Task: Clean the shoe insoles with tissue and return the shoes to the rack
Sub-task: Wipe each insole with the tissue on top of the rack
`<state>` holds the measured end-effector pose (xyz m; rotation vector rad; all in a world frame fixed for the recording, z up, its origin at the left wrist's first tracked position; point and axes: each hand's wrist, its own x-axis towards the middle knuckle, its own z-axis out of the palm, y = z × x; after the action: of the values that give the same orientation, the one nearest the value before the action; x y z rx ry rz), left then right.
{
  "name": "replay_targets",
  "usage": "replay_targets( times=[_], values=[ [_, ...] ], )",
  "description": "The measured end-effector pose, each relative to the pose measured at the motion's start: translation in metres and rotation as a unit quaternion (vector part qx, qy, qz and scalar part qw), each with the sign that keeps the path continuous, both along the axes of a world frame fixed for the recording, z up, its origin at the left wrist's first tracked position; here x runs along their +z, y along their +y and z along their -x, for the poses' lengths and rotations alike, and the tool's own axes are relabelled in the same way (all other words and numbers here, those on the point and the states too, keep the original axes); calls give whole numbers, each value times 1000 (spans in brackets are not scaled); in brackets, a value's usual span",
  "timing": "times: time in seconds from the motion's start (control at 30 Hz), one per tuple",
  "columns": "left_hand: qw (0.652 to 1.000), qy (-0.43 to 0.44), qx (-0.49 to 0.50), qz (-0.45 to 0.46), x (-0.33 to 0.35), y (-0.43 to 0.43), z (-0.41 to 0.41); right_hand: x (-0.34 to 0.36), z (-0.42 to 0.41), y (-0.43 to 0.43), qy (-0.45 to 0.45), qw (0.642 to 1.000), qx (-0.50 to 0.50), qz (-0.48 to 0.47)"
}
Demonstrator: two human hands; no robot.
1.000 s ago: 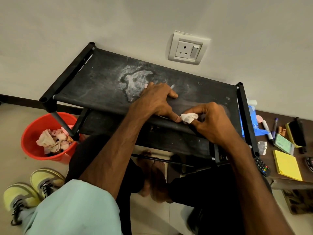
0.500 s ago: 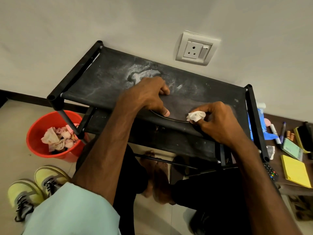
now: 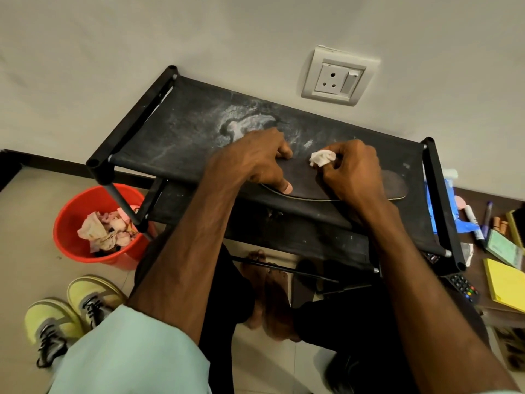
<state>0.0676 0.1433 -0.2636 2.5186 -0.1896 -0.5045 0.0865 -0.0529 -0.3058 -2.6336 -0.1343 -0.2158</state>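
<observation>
Head camera looks steeply down onto rack (image 3: 184, 132).

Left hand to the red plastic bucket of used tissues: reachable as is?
Probably yes. The red plastic bucket sits open-topped on the floor beside the black fabric shoe rack; only a rack leg crosses its rim. The left hand must first release the dark insole.

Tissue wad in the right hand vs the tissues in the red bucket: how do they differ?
The small white crumpled tissue wad is pinched in the right hand by the dark shoe insole; the pile of crumpled tissues lies loose in the round red plastic bucket. The wad is one piece; the pile is several, bulkier. The wad looks white; the pile looks pinkish. Both are crumpled.
</observation>
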Motion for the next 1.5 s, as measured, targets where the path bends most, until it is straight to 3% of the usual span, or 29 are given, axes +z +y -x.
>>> replay_targets(
  times=[0.2, 0.57, 0.8, 1.17, 1.3, 1.5],
  values=[
    [1000, 15, 10, -1, 2, -1, 1, -2, -1, -1, 18, 1000, 15, 0],
    [999, 23, 27, 6, 2, -5, 0, 26, 46, -18, 66, 983, 170, 10],
    [999, 20, 22, 14, 1, -3, 1, 24, 41, -17, 68, 983, 171, 7],
    [1000, 21, 13, 7, 2, -1, 0, -2, -5, 13, -17, 997, 60, -42],
    [999, 27, 21, 9, 3, -1, 1, -1, 3, 13, -16, 995, 93, -29],
    [999, 33, 37, 18, 2, -3, 1, 18, 29, -2, 54, 979, 194, -18]
  ],
)
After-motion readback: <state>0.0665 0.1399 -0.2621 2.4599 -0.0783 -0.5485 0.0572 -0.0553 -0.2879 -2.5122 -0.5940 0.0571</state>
